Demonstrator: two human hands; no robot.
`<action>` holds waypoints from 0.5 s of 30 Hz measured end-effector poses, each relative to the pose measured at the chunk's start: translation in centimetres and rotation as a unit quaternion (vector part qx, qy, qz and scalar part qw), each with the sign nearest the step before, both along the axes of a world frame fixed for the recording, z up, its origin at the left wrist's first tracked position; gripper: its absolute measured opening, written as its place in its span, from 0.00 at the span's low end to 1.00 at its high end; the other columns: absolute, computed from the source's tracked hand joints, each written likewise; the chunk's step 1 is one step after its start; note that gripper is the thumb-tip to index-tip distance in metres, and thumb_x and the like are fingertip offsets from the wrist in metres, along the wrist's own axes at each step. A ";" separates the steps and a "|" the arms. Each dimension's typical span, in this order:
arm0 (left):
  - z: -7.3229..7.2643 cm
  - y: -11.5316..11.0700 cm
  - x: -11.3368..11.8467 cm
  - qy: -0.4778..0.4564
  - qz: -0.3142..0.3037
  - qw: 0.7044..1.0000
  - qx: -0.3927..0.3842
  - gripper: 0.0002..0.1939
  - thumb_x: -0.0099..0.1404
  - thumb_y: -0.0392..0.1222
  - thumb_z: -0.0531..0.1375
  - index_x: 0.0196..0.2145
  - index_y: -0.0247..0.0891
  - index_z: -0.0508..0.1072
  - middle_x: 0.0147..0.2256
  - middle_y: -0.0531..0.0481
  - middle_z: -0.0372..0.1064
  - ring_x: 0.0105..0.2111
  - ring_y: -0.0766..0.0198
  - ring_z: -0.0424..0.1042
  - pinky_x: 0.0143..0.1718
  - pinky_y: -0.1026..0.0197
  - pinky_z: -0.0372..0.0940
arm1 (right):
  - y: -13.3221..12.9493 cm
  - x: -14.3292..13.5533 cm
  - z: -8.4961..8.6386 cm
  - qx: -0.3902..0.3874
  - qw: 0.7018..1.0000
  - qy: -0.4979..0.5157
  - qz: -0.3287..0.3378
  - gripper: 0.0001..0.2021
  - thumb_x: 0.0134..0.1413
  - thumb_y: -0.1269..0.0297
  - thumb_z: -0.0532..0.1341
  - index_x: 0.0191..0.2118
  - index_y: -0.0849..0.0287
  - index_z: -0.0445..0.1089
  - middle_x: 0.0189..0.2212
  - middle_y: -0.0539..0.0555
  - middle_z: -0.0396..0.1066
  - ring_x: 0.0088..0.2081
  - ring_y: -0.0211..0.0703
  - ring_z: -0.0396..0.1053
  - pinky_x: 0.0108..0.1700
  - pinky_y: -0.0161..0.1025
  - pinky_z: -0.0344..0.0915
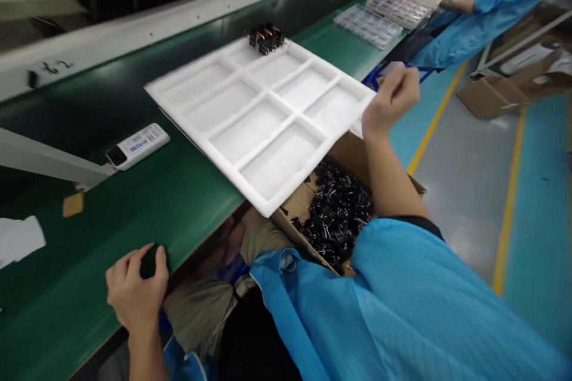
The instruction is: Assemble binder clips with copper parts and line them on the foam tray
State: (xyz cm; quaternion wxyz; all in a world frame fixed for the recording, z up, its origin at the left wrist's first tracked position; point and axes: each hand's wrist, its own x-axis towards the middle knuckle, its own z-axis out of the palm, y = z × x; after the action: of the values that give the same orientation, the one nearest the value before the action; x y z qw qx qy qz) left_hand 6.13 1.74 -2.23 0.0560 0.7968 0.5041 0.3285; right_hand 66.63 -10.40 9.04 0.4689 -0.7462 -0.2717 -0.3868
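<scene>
Probably early: parts (267, 39) only at far edge of tray (292, 119), my left hand (137, 289) nearside, loose, right hand (391, 101) alongside, curled, can't tell around what.

Wht tray (295, 114) w/ 8 compts.

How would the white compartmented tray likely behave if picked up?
The tray is probably fairly stiff, given its thick rim and dividers. The black clips at its far edge may slide if it tilts.
</scene>
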 end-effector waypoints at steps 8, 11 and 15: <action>0.0 0.1 0.2 0.000 -0.001 1.000 0.008 0.15 0.63 0.48 0.66 0.46 0.40 0.81 0.42 0.38 0.73 0.48 0.39 0.70 0.54 0.39 0.64 | -15.4 -4.8 -17.9 -0.592 0.716 0.369 -0.032 0.14 0.68 0.61 0.58 0.53 0.63 0.71 0.54 0.69 0.70 0.55 0.59 0.69 0.53 0.48 0.68; 0.3 -0.2 0.4 0.015 0.001 1.000 0.019 0.14 0.66 0.48 0.64 0.46 0.39 0.81 0.43 0.39 0.73 0.48 0.42 0.70 0.52 0.43 0.65 | -15.5 -6.4 -18.6 -0.633 0.660 0.403 -0.030 0.14 0.64 0.67 0.61 0.52 0.66 0.74 0.51 0.72 0.73 0.54 0.63 0.72 0.53 0.49 0.69; 1.1 -1.4 0.6 0.054 0.006 0.998 0.024 0.12 0.70 0.46 0.62 0.46 0.39 0.79 0.43 0.40 0.73 0.47 0.47 0.70 0.50 0.49 0.66 | -15.7 -7.9 -16.5 -0.672 0.622 0.403 0.003 0.09 0.58 0.75 0.61 0.41 0.68 0.78 0.40 0.74 0.76 0.45 0.66 0.77 0.44 0.50 0.73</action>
State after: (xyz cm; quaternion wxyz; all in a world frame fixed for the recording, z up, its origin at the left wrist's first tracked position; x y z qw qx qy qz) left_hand 6.74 0.33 -1.12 0.0080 0.8115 0.5030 0.2973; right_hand 58.78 -26.08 -7.45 -0.0992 -0.9338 -0.2421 0.2440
